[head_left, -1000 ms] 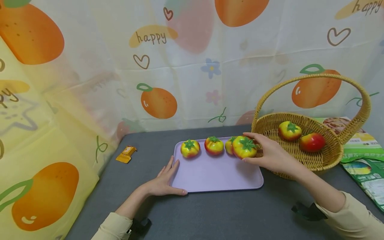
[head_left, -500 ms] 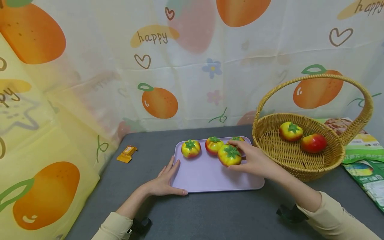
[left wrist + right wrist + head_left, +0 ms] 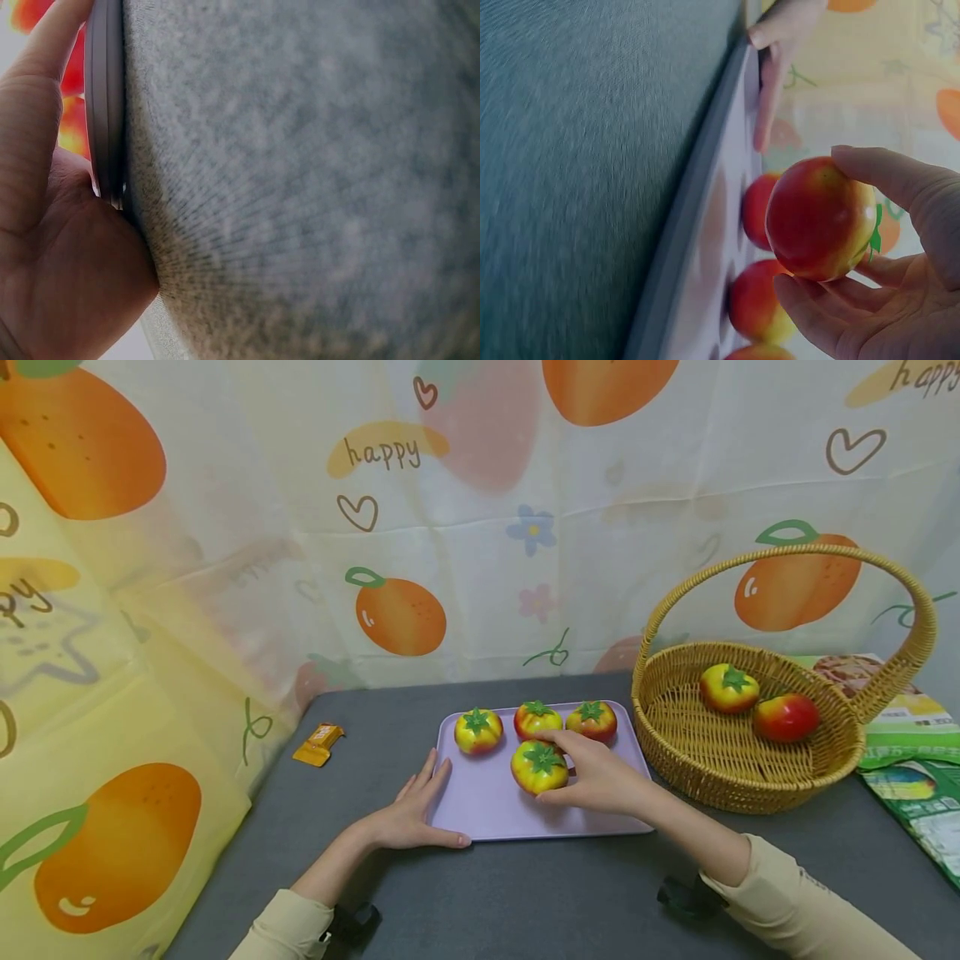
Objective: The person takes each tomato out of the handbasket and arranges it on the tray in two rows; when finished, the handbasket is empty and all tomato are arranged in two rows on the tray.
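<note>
Cloth (image 3: 480, 547) reads "happy"; right hand (image 3: 596, 772) pinches a red-yellow fruit (image 3: 537, 768), left hand (image 3: 408, 818) touches the tray (image 3: 483, 810), fingers outstretched.

I can see the left hand (image 3: 411, 817) with its fingers spread and its thumb stretched sideways. The right arm (image 3: 693, 831) slants inward, its hand (image 3: 596, 779) gripping between curved fingers and an opposing thumb.

Grey table (image 3: 495, 897): tray (image 3: 480, 810), basket (image 3: 720, 787), packets (image 3: 318, 745)

The word "happy" (image 3: 381, 453) in several places on the patterned cloth (image 3: 480, 585), print on green packets (image 3: 911, 814) illegible
</note>
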Available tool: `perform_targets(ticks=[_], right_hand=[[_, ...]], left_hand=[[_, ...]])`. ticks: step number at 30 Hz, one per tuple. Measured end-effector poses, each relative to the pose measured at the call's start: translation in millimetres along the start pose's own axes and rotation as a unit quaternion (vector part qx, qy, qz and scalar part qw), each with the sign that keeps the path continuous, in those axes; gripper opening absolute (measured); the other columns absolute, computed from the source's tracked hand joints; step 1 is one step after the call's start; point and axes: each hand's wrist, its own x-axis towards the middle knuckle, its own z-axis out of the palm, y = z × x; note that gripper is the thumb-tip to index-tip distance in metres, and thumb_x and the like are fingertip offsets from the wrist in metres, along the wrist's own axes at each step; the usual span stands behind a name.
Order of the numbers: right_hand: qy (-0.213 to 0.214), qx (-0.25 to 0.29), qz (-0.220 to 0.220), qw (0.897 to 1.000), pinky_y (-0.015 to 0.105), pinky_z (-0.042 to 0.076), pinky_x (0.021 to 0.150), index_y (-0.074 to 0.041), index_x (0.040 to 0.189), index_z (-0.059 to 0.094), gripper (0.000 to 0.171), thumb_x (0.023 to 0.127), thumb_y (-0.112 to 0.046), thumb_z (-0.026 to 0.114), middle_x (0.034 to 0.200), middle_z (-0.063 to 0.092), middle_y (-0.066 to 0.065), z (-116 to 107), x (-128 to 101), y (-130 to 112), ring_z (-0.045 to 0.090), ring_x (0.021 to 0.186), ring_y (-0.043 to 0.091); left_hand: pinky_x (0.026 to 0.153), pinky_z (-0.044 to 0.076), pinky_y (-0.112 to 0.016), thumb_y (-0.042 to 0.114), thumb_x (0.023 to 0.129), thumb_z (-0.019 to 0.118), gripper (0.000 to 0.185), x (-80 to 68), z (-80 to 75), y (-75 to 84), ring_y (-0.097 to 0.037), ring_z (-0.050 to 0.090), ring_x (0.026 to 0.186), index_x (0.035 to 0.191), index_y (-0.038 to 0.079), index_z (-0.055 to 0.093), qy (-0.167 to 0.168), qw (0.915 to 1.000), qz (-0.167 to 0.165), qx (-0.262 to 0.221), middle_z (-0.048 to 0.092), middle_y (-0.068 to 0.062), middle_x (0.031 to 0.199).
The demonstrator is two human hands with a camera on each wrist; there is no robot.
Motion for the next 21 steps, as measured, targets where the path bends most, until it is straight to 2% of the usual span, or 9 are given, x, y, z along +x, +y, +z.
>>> perform_targets(ticks=[6,11,21], right_hand=[[-0.024,0.005,-0.009,1.000,0.044,0.043,0.100,-0.003,0.140,0.048,0.073,0.079,-0.026,0.081,0.136,0.053,0.011,14.4,7.8,-6.9,0.053,0.117,0.022],[-0.048,0.018,-0.003,0.999,0.044,0.042,0.102,-0.002,0.141,0.046,0.073,0.080,-0.026,0.080,0.137,0.052,0.012,24.6,13.7,-12.8,0.052,0.116,0.021],[-0.072,0.012,-0.036,0.997,0.043,0.042,0.102,0.000,0.140,0.046,0.073,0.080,-0.024,0.079,0.134,0.054,0.012,42.1,25.3,-20.4,0.053,0.113,0.020]], left_hand=[[0.114,-0.001,-0.059,0.061,0.076,0.074,0.119,-0.6,0.5,0.3,-0.039,-0.010,0.146,0.157,0.012,0.001,0.004,1.0000,0.004,0.003,-0.022,-0.011,0.160],[0.114,-0.001,-0.059,0.061,0.077,0.074,0.119,-0.8,0.9,0.1,-0.039,-0.010,0.146,0.157,0.012,0.001,0.004,1.0000,0.005,0.002,-0.022,-0.011,0.160],[0.114,-0.003,-0.058,0.060,0.077,0.073,0.118,-1.6,0.2,0.3,-0.039,-0.010,0.146,0.157,0.012,0.001,0.004,0.9999,0.013,-0.003,-0.022,-0.013,0.160]])
